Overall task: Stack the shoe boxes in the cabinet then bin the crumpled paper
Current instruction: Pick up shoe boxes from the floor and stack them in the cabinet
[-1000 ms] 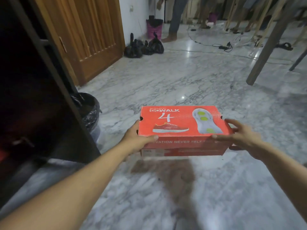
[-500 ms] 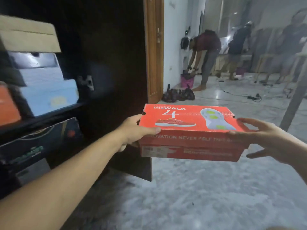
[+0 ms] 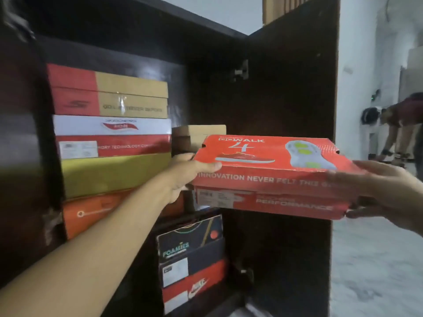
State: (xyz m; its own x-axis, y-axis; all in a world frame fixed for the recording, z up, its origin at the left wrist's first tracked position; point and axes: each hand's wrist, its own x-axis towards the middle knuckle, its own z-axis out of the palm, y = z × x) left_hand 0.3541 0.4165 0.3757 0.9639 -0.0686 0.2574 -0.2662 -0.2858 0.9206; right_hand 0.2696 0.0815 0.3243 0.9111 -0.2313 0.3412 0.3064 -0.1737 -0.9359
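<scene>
Red GOwalk 4 shoe box (image 3: 270, 177) rides level between our two hands in front of the open dark-wood cabinet (image 3: 219, 72), its lid closed, its left end just short of the shelf opening. Our left hand (image 3: 185, 177) grips the box's left end, thumb lying along the lid edge and fingers tucked beneath; our right hand (image 3: 384, 191) clasps the right end, thumb on top and fingers under the base.

Inside the cabinet, the upper shelf carries a stack of closed boxes: a red-and-tan Skechers box (image 3: 107, 94) on top, a white-and-red Skechers box (image 3: 112, 138) under it, then a plain yellow box (image 3: 114, 175) and an orange box (image 3: 91, 211) at the bottom. A small tan carton (image 3: 199, 131) sits just beside that stack, partly hidden behind the box we carry. Below, a dark Foamies box (image 3: 190, 236) lies on a red Nike box (image 3: 192, 284). The cabinet door (image 3: 290, 99) stands open to the right. Beyond it, a person (image 3: 398, 126) bends over the pale marble floor (image 3: 375, 259).

Half a second earlier we held the same box lower and farther from the shelves, with the cabinet off to our left; now we face the shelves squarely and the box is up at the height of the upper shelf. Both hands keep the same hold on its ends.
</scene>
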